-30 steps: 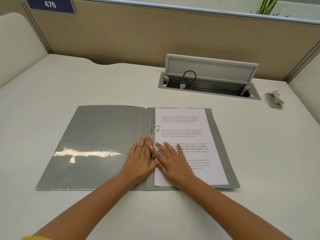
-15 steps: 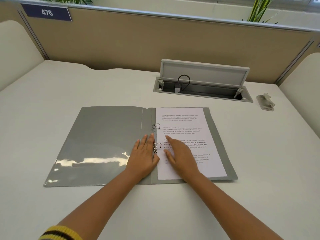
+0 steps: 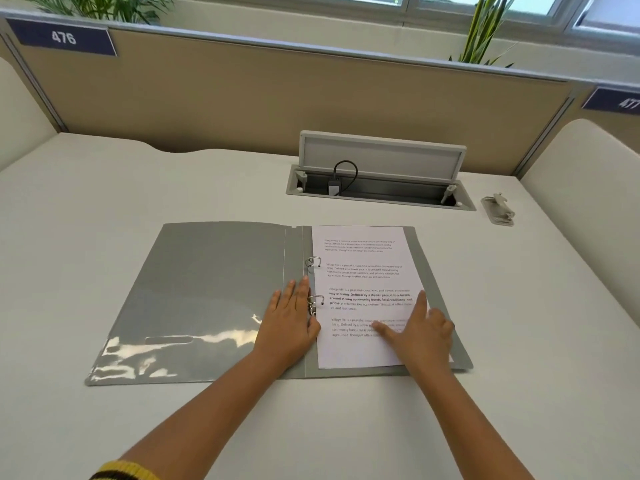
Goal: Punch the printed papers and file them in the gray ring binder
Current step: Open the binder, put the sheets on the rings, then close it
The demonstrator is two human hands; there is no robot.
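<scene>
The gray ring binder [image 3: 207,289] lies open and flat on the desk in front of me. The printed papers [image 3: 363,265] sit on its right half, threaded on two metal rings [image 3: 313,262] that look shut. My left hand [image 3: 289,323] lies flat on the binder's spine, just left of the lower ring, fingers together and holding nothing. My right hand [image 3: 420,332] rests palm-down on the lower right part of the papers, thumb spread out to the left, near the paper's right edge.
A small white hole punch [image 3: 498,209] lies at the back right of the desk. An open cable hatch [image 3: 381,174] with a plugged cable sits behind the binder. A beige partition [image 3: 277,98] closes the back; padded side panels stand left and right.
My right hand has slid rightward across the papers, from beside the rings to near the paper's right edge. The left hand stays on the spine. The camera has tilted upward.
</scene>
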